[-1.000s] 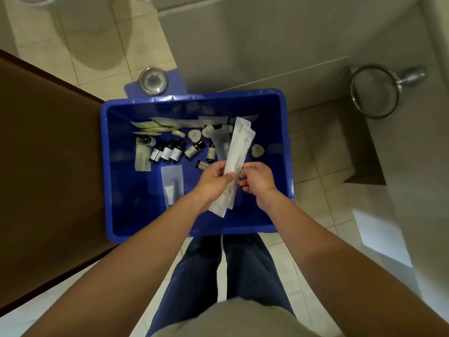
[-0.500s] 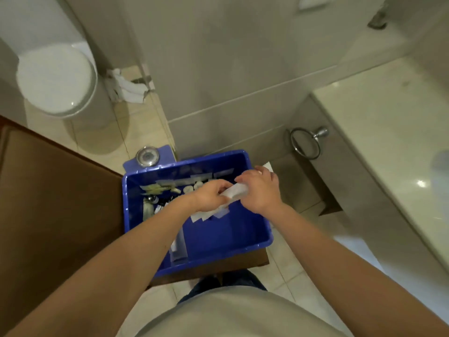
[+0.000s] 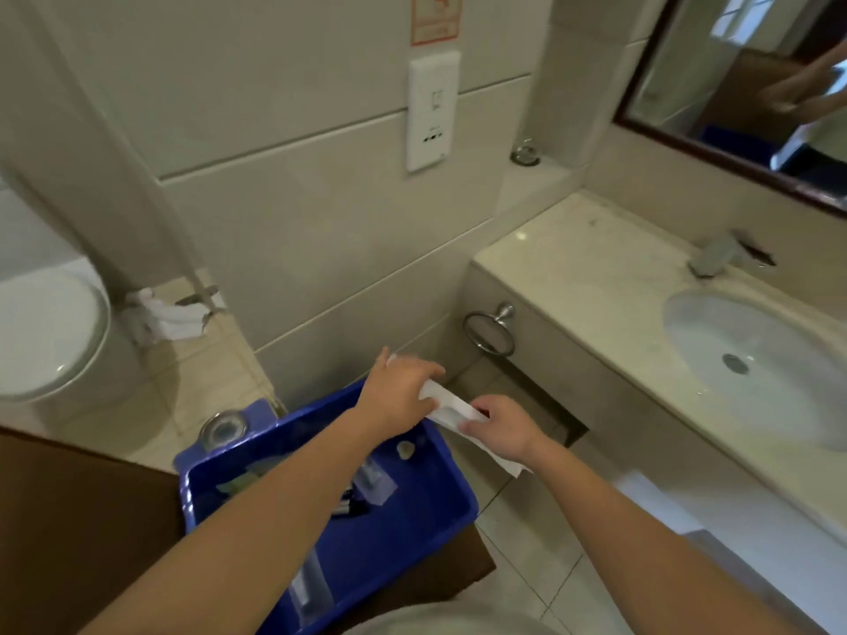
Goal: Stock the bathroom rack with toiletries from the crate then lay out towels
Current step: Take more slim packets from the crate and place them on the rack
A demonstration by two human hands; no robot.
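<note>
**Both hands hold white packets over the crate's far right corner**

The left hand [image 3: 398, 396] curls its fingers over the far end of the long flat white paper packets [image 3: 451, 409]. The right hand [image 3: 504, 430] pinches them between thumb and fingers a little nearer. The packets hang in the air, off every surface, between the two hands. Their far end is above the far right corner of the deep blue plastic crate [image 3: 412, 520], and their near end trails out over the beige floor tiles to the crate's right. Motion blur smears them, so they may be two packets or more; the count cannot be told.

The crate rests on a dark brown wooden surface [image 3: 68, 520] on the left. Inside it lie a small pale heart-shaped soap [image 3: 405, 449] near the far right wall, a clear plastic sachet [image 3: 376, 479], a few small dark bottles [image 3: 353, 505] beside it, and a second clear sachet [image 3: 311, 584] nearer the person. A round shiny metal dish [image 3: 223, 428] sits just past the crate's far left corner.

To the right runs a pale marble counter [image 3: 596, 277] with an oval white basin [image 3: 756, 359] and a chrome tap [image 3: 715, 258]. A chrome towel ring [image 3: 490, 331] hangs on the counter's left end. A white toilet [image 3: 46, 332] stands far left.
</note>
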